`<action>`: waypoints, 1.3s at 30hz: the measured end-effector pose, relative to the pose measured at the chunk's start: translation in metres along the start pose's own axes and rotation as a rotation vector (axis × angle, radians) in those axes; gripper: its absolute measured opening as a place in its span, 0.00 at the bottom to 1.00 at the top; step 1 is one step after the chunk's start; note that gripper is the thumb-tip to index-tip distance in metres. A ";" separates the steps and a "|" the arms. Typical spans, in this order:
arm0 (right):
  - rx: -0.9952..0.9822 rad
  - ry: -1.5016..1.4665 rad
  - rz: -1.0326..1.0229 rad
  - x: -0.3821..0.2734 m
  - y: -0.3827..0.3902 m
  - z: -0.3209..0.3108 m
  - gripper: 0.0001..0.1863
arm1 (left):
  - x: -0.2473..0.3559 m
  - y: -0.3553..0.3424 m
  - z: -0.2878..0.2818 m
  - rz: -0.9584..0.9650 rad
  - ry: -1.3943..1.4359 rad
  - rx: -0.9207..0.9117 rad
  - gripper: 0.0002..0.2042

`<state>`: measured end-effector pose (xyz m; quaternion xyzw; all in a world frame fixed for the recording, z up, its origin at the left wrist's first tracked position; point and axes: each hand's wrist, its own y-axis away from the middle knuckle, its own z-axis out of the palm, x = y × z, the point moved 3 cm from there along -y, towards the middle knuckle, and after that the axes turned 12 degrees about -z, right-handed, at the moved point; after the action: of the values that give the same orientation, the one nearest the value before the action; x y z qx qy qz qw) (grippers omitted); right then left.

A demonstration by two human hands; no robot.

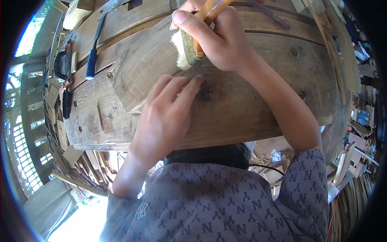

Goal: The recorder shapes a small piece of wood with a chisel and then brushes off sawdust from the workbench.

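Note:
My right hand is closed around the orange-brown handle of a flat paintbrush. The brush's pale bristles point left and down, near a pale wooden board that lies at a slant on the workbench. From this angle I cannot tell whether the bristles touch the wood. My left hand is palm down at the board's near edge, below the brush. Its fingers are stretched forward and slightly bent, the index finger reaching past the board toward a dark stain on the bench. The fingertips nearest the board are partly hidden.
The worn wooden workbench has knots and gaps between planks. A chisel-like tool with a blue handle lies at the left, beside a black-handled hand plane. A thin dark strip lies at the far right. Wood scraps are piled on both sides.

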<state>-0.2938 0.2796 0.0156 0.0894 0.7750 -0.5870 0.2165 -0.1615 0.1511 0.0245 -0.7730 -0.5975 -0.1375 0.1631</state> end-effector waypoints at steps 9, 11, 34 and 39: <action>-0.192 0.105 0.217 -0.005 -0.015 -0.015 0.08 | -0.078 0.037 -0.044 -0.232 -0.072 0.457 0.35; -0.222 0.114 0.439 0.008 -0.015 -0.023 0.09 | -0.093 0.032 -0.041 -0.200 -0.156 0.402 0.42; -0.174 0.358 0.332 0.022 -0.011 -0.016 0.11 | -0.078 0.011 -0.026 -0.148 0.045 0.233 0.47; -0.237 0.205 0.270 -0.015 -0.008 0.032 0.11 | -0.087 -0.006 -0.040 -0.136 0.414 0.198 0.60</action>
<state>-0.2767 0.2488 0.0227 0.2257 0.8376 -0.4452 0.2222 -0.1895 0.0592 0.0262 -0.6665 -0.6126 -0.2444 0.3474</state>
